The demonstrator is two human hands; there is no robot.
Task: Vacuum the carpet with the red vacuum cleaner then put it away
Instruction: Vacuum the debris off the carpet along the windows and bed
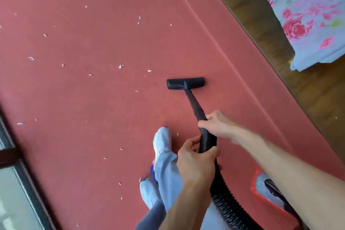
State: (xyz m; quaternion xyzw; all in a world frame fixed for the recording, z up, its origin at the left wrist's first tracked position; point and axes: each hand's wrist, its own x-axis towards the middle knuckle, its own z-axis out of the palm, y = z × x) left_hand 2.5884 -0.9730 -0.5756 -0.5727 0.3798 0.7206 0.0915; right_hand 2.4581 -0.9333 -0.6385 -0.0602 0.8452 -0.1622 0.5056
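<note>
The person is working the red vacuum cleaner [254, 181] across the red carpet [93, 99] with 2 hands on its black tubing, and the split grip seems to be there for control. The right hand [217, 126] is clamping its curled fingers round the joint where the rigid wand [194, 105] is meeting the ribbed hose [217, 190], so it is probably steering and pushing. The left hand [196, 158] is wrapping thumb and fingers round the hose just below, likely taking up the slack so that the loop is not dragging against the leg. The floor head [185, 83] is lying flat on the carpet, well ahead of the forward foot [162, 140], with its long side running across the line of the wand so each stroke is covering a wide strip. White scraps [121, 66] are lying scattered to the left of the head and beyond it, and a few are showing near the feet, so I judge the vacuuming far from done and the putting away not yet due. Only a red-edged corner of the machine's body is showing, on the carpet beneath the right forearm, with the hose trailing back towards it. A band of wooden floor [261, 24] and a flowered sheet [308, 15] are bordering the carpet on the right.
</note>
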